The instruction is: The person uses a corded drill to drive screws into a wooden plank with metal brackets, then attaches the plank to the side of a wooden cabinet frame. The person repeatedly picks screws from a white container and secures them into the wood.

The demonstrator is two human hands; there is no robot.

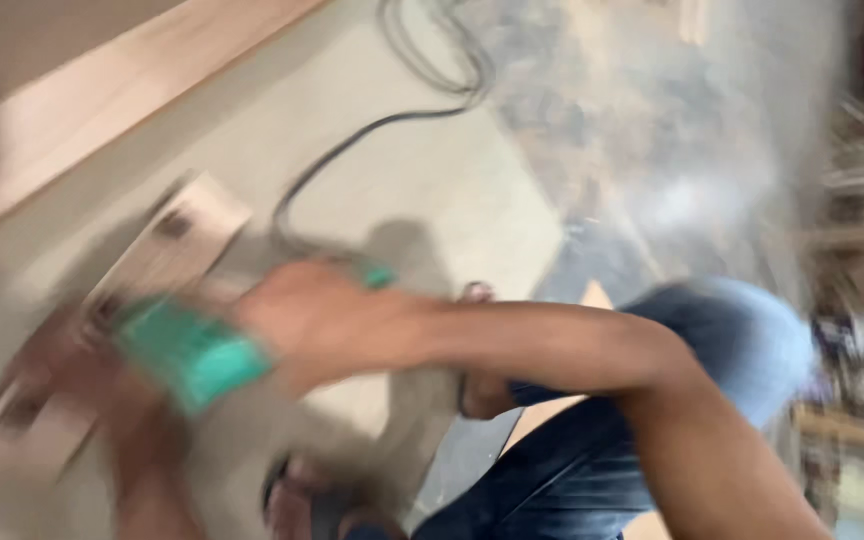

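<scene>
**Teal power tool gripped over a wood strip, frame badly smeared**

Pale sheet flooring (pixel 422 190) fills most of the view, and heavy motion blur softens nearly everything on it. Right hand (pixel 317 325) is closed around the rear of a teal power tool (pixel 192 355), whose exact type cannot be made out. Beneath and to the left of that hand lies a light wooden strip (pixel 167 250) with dark marks, its lower end lost in blur. Left hand (pixel 137 425) sits just below the tool near the strip; whether it is open or gripping cannot be told. Beyond the right hand, a black cord (pixel 352 145) snakes away across the sheet. A long timber board (pixel 82 100) runs along the far left, cut off by the edge. Close under the right forearm are a blue-jeaned knee (pixel 742 340) and a bare foot (pixel 482 390).
</scene>
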